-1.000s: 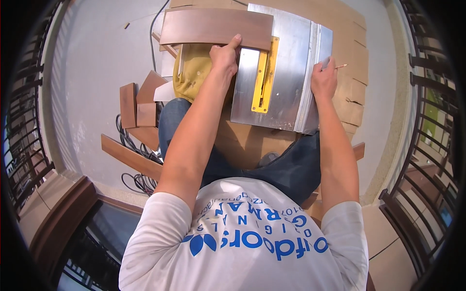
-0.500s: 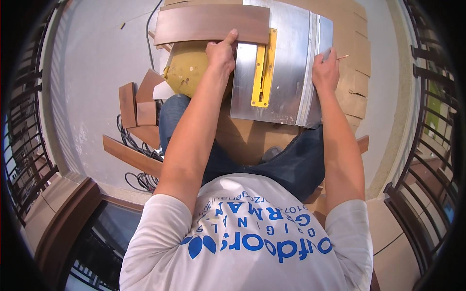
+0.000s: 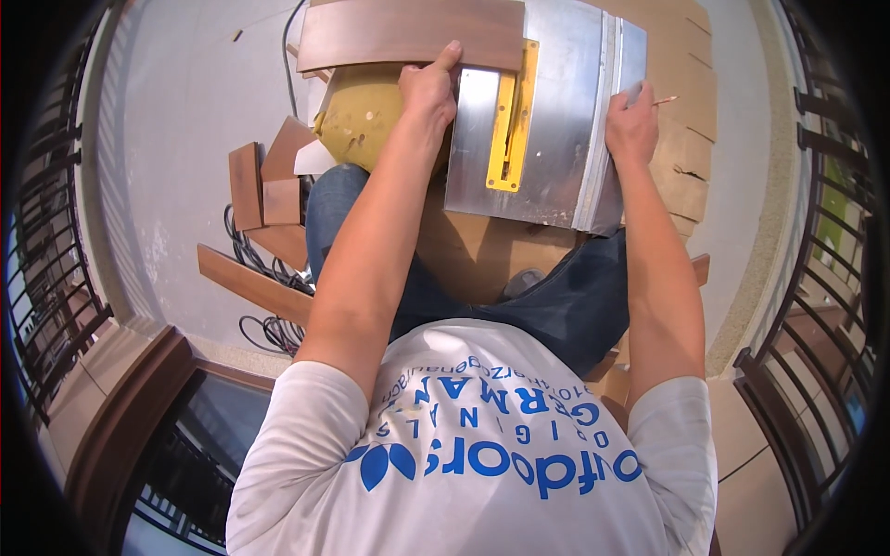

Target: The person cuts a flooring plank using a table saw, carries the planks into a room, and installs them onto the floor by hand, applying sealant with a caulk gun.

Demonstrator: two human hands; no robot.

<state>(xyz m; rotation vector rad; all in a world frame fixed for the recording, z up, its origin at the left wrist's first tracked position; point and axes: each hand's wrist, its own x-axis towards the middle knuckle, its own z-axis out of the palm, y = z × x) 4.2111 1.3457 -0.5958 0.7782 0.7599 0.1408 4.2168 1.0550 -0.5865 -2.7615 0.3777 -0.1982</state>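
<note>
Pinching the board point(image 3: 413, 35), thumb on top, your left hand point(image 3: 429, 93) seems to steady it on the metal table point(image 3: 561, 120), while your right hand point(image 3: 632, 127) curls at the table's edge, closed round a pencil point(image 3: 667, 100).

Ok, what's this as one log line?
left hand: holding brown board | right hand: holding pencil, at metal tabletop edge | board: end over yellow insert

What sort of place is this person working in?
Probably a balcony or terrace serving as a makeshift workspace: dark railings run along both sides of the sunlit floor, and a metal worktop with a yellow slotted plate sits amid cardboard.
</note>
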